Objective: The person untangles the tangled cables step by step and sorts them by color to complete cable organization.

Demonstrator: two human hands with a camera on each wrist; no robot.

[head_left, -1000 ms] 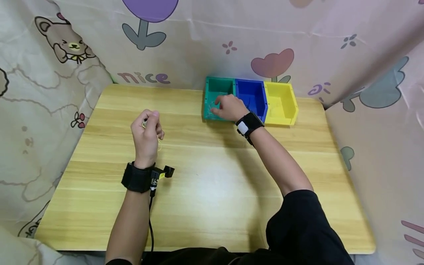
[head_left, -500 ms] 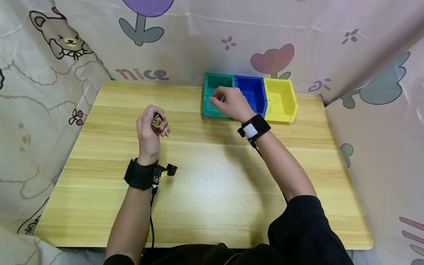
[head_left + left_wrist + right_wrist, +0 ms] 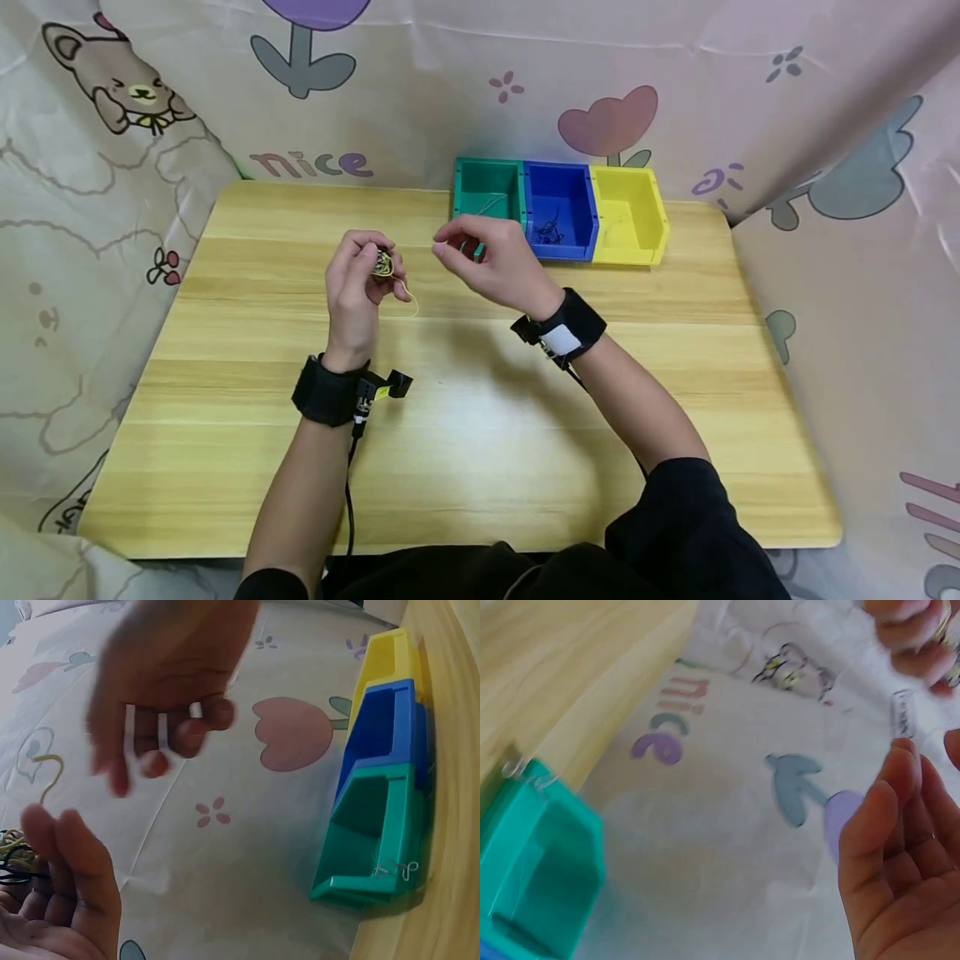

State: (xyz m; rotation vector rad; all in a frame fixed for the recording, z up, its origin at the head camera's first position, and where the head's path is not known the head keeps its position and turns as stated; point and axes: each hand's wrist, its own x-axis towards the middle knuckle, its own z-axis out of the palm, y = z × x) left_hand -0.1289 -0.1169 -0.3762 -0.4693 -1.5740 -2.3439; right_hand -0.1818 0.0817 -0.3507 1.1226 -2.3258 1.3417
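Note:
My left hand holds a tangled bundle of yellow and dark cords above the left-middle of the table. A loose yellow strand sticks out past its fingertips, and in the left wrist view this yellow strand rises from between the fingers. To its right hovers my right hand, fingers bent with a gap to the thumb and nothing seen between them. It partly hides the green bin, where pale strands lie; in the left wrist view a pale strand loops over that bin's front edge.
Beside the green bin stand a blue bin with black cords inside and a yellow bin with faint thin strands. They line the back of the wooden table, against a printed curtain. Cables trail from both wrist cameras.
My right hand has left the green bin and come left and nearer, towards the left hand. My left hand has turned and shifted right, showing more of its bundle.

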